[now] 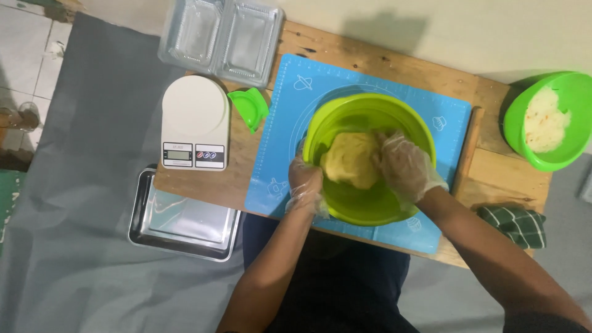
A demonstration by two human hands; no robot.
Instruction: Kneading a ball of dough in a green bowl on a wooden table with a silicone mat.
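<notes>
A lime-green bowl [345, 117] stands on a blue silicone mat [283, 123] on a low wooden table [493, 172]. Inside it lies a lump of pale yellow dough [351, 157]. Both hands wear thin clear plastic gloves. My left hand [305, 185] grips the bowl's near-left rim beside the dough. My right hand [404, 166] is inside the bowl, pressed against the right side of the dough with its fingers curled over it.
A white kitchen scale [196, 122] and a small green lid [250, 108] sit left of the mat. Clear plastic containers [222, 37] lie at the back left. A metal tray [182, 225] rests on the grey floor sheet. A second green bowl [546, 120] with white filling and a checked cloth [515, 225] are on the right.
</notes>
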